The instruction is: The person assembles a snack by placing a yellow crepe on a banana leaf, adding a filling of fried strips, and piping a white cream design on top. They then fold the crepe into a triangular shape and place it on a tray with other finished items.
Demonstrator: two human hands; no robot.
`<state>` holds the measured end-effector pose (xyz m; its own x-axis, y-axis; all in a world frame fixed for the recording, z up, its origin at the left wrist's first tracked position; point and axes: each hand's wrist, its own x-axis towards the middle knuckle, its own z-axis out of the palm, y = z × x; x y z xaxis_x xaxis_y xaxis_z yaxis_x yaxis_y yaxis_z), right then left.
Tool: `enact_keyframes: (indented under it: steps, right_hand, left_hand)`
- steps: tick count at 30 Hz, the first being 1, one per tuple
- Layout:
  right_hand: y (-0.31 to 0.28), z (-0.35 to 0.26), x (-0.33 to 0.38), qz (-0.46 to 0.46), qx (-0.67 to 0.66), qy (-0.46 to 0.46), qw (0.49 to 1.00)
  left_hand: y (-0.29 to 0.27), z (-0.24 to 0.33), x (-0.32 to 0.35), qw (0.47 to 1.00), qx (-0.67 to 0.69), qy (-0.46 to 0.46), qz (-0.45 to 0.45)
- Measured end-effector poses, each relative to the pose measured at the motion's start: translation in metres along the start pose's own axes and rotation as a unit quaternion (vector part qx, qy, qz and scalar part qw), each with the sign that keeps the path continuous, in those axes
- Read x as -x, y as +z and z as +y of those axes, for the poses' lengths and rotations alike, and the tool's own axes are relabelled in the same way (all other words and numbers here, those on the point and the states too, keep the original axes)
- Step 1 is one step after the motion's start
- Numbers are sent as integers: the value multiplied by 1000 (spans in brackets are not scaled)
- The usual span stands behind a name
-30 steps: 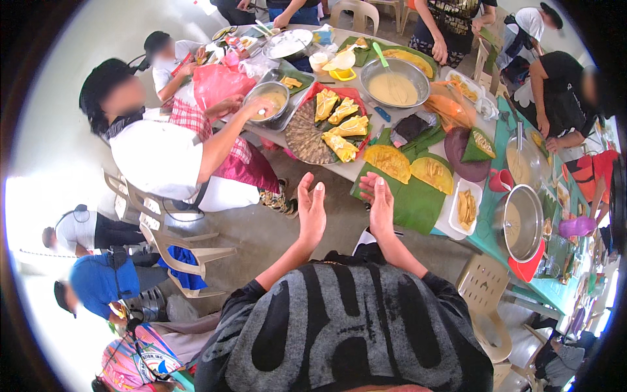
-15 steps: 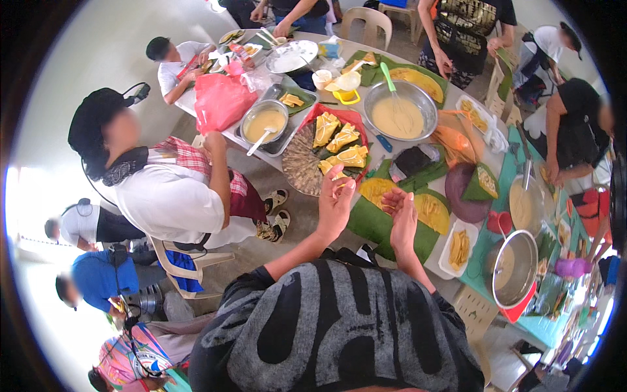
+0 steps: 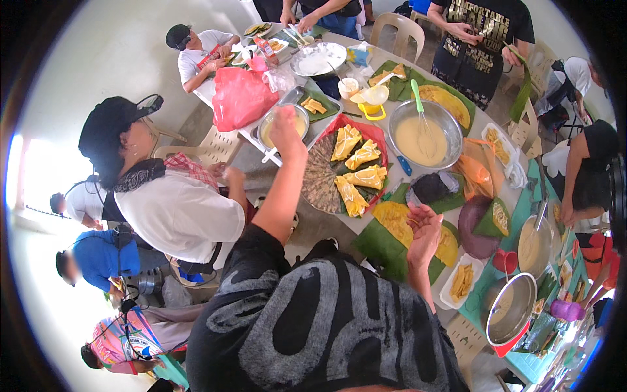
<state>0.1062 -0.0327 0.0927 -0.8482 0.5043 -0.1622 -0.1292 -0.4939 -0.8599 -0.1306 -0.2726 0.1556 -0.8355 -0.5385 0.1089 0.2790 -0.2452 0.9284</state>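
My left hand (image 3: 287, 136) is raised toward a small metal bowl (image 3: 260, 132) of pale batter, covering part of it; its fingers are blurred, and a white spoon (image 3: 270, 154) rests at that bowl. My right hand (image 3: 426, 232) is held palm up with loosely curled, parted fingers and nothing in it. Beneath it lie flat yellow sheets (image 3: 393, 221) of food on a green banana leaf (image 3: 382, 251). Between my hands is a round tray (image 3: 318, 173) with a red rim, bearing several yellow folded parcels (image 3: 364, 155) with white drizzle.
A large steel bowl (image 3: 396, 134) of batter holds a green-handled whisk (image 3: 418, 98). A white foam tray (image 3: 462, 281) of yellow strips is near my right forearm. A person in a white shirt (image 3: 176, 202) stands close at left. Beyond are a red plastic bag (image 3: 241, 98) and a steel pot (image 3: 528, 307).
My left hand has moved up and left, from beside the tray to the small bowl. My right hand has shifted slightly right and down. The person at left has lowered an arm.
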Motion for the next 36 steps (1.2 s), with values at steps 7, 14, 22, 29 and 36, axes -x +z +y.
enact_keyframes:
  steps: [7, 14, 22, 29, 36]
  right_hand:
    - [18, 13, -19, 24, -28, -8, 999]
    - [86, 41, -54, 44, -46, -48, 997]
    - [185, 76, -92, 104, -55, -40, 992]
    - [220, 74, -121, 159, 33, -70, 984]
    - [243, 85, -137, 134, 26, -38, 990]
  left_hand:
    - [5, -22, -213, 990, -61, 63, 109]
    - [-22, -77, -427, 933, -318, 92, 138]
    - [-32, -138, -590, 868, -480, 67, 110]
    - [-24, -173, -660, 960, -236, -73, 133]
    - [-22, -208, -710, 984, -133, -96, 63]
